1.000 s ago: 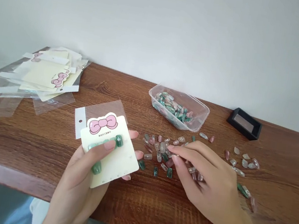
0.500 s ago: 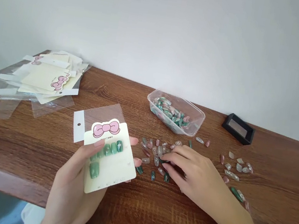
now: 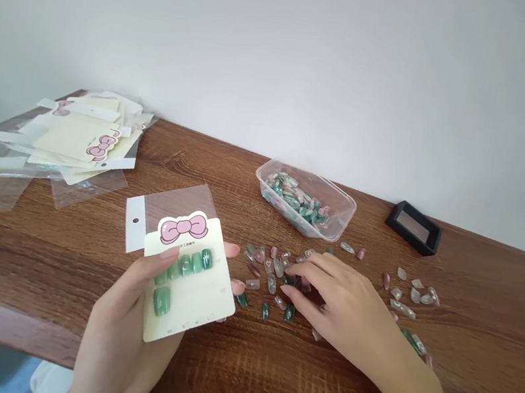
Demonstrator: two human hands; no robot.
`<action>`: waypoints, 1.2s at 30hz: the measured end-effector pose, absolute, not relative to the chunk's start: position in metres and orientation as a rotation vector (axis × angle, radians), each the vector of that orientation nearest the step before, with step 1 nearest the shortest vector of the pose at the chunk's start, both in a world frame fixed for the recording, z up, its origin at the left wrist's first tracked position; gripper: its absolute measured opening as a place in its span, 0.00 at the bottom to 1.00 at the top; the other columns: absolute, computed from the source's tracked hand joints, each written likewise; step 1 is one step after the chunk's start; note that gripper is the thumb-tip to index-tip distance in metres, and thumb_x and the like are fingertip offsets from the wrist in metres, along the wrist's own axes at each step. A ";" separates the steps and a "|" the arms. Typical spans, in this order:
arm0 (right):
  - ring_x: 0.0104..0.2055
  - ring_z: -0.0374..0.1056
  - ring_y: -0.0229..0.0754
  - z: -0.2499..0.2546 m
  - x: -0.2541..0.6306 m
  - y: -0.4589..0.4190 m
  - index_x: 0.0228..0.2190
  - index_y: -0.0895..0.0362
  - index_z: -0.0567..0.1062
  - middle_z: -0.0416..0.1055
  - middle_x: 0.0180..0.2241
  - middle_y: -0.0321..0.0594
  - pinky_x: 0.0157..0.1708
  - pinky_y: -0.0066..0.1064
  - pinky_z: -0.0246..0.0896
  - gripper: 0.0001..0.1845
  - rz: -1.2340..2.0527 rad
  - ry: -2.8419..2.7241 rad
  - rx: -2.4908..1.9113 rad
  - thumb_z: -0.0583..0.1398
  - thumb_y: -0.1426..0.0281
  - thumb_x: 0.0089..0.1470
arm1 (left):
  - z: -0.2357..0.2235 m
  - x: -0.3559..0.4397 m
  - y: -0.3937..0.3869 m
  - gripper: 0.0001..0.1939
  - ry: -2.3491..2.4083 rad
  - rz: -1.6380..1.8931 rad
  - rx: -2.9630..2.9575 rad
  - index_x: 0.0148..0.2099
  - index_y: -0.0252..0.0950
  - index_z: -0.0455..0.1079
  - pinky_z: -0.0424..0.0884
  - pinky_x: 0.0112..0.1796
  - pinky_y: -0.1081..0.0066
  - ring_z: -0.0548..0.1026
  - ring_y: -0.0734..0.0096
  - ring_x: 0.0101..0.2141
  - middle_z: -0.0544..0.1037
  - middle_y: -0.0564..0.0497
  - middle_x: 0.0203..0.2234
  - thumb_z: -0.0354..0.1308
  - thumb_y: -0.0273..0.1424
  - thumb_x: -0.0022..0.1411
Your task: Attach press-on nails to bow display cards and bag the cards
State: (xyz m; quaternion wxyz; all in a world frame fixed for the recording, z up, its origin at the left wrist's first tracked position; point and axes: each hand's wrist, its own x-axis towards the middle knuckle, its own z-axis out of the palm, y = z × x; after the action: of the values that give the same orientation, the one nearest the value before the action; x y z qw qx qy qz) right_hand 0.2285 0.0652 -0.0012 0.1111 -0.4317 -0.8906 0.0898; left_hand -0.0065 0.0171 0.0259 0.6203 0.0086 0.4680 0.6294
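Note:
My left hand (image 3: 136,316) grips a cream display card (image 3: 197,300) with a pink bow printed at its top, thumb on the front and fingers behind. Green press-on nails (image 3: 186,266) sit on it in a row, one with a white star, and another green nail is below at the left. Over a scattered pile of pink, clear and green press-on nails (image 3: 272,283) hovers my right hand (image 3: 340,300), palm down. Its thumb and index fingertip are apart, with a dark green press-on nail (image 3: 289,280) between them on the table. The other fingers hide part of the pile.
A clear plastic tub (image 3: 340,213) of mixed nails stands behind the pile. To its right is a small black frame-like box (image 3: 413,227). More loose nails (image 3: 403,309) lie at right. Bow cards and clear bags (image 3: 75,138) are stacked at far left; a clear bag (image 3: 181,200) lies behind the held card.
My right fingers have shifted slightly within the pile, around the dark green nail. My left hand keeps its hold on the card. The whole view has moved a little.

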 end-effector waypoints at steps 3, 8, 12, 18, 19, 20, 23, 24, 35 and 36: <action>0.38 0.68 0.45 -0.004 0.220 0.064 0.41 0.57 0.76 0.71 0.37 0.42 0.38 0.38 0.65 0.07 0.215 -2.539 -1.232 0.58 0.70 0.66 | 0.032 -0.004 0.017 0.14 1.094 1.442 0.021 0.48 0.33 0.77 0.82 0.37 0.59 0.84 0.52 0.38 0.85 0.38 0.40 0.56 0.26 0.61; 0.44 0.65 0.49 -0.015 0.196 0.065 0.56 0.58 0.73 0.69 0.45 0.50 0.44 0.43 0.67 0.18 0.120 -2.509 -1.197 0.55 0.72 0.67 | 0.032 -0.002 0.018 0.19 1.121 1.445 0.050 0.53 0.35 0.76 0.83 0.37 0.57 0.83 0.47 0.44 0.85 0.38 0.42 0.58 0.27 0.59; 0.47 0.62 0.52 -0.021 0.183 0.070 0.62 0.52 0.68 0.65 0.51 0.53 0.47 0.49 0.65 0.24 0.087 -2.571 -1.219 0.53 0.71 0.67 | 0.031 -0.002 0.018 0.18 1.139 1.425 0.065 0.51 0.34 0.77 0.83 0.36 0.57 0.82 0.44 0.46 0.85 0.38 0.41 0.59 0.27 0.58; 0.48 0.61 0.51 -0.019 0.184 0.071 0.54 0.52 0.77 0.68 0.49 0.50 0.47 0.46 0.64 0.18 0.142 -2.571 -1.245 0.55 0.68 0.68 | 0.030 -0.003 0.017 0.17 1.125 1.419 0.052 0.49 0.31 0.77 0.83 0.35 0.56 0.83 0.43 0.41 0.85 0.36 0.41 0.60 0.28 0.57; 0.47 0.62 0.50 -0.018 0.184 0.071 0.52 0.53 0.78 0.69 0.48 0.49 0.47 0.45 0.64 0.16 0.136 -2.572 -1.225 0.55 0.68 0.68 | 0.030 -0.003 0.017 0.18 1.126 1.423 0.056 0.50 0.31 0.76 0.83 0.35 0.56 0.83 0.43 0.41 0.85 0.36 0.41 0.60 0.27 0.56; 0.46 0.62 0.50 -0.017 0.185 0.070 0.50 0.53 0.80 0.70 0.47 0.49 0.46 0.45 0.64 0.15 0.128 -2.572 -1.203 0.56 0.68 0.67 | 0.031 -0.003 0.017 0.18 1.133 1.427 0.059 0.50 0.30 0.76 0.83 0.36 0.56 0.83 0.44 0.42 0.85 0.36 0.41 0.60 0.27 0.56; 0.46 0.63 0.49 -0.016 0.186 0.069 0.43 0.54 0.82 0.72 0.45 0.48 0.46 0.43 0.63 0.13 0.107 -2.574 -1.155 0.57 0.67 0.67 | 0.035 -0.001 0.016 0.18 1.162 1.414 0.062 0.51 0.30 0.75 0.83 0.37 0.57 0.83 0.46 0.43 0.84 0.36 0.42 0.59 0.26 0.58; 0.46 0.63 0.49 -0.016 0.186 0.069 0.42 0.54 0.82 0.72 0.45 0.47 0.46 0.42 0.63 0.13 0.109 -2.575 -1.145 0.57 0.68 0.67 | 0.036 -0.001 0.015 0.19 1.170 1.410 0.065 0.52 0.30 0.74 0.83 0.37 0.57 0.83 0.46 0.43 0.85 0.36 0.42 0.59 0.26 0.57; 0.47 0.62 0.45 0.003 0.195 0.057 0.32 0.57 0.74 0.69 0.43 0.44 0.49 0.41 0.62 0.06 0.537 -2.423 -1.086 0.58 0.76 0.60 | 0.034 -0.001 0.017 0.25 1.179 1.401 0.109 0.55 0.30 0.71 0.82 0.28 0.65 0.84 0.50 0.31 0.85 0.35 0.39 0.60 0.25 0.53; 0.48 0.61 0.45 0.006 0.196 0.054 0.32 0.57 0.74 0.68 0.44 0.44 0.50 0.41 0.61 0.06 0.583 -2.451 -1.080 0.58 0.76 0.60 | 0.034 -0.001 0.017 0.25 1.177 1.387 0.126 0.55 0.30 0.71 0.81 0.26 0.67 0.84 0.50 0.30 0.85 0.36 0.39 0.60 0.26 0.54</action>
State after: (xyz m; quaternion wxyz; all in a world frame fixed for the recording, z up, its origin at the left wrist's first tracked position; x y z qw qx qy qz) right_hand 0.1955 0.0538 0.0060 0.1989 -0.3861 -0.8763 0.2083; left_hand -0.0011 0.0168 0.0343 0.6124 0.0545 0.5104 0.6013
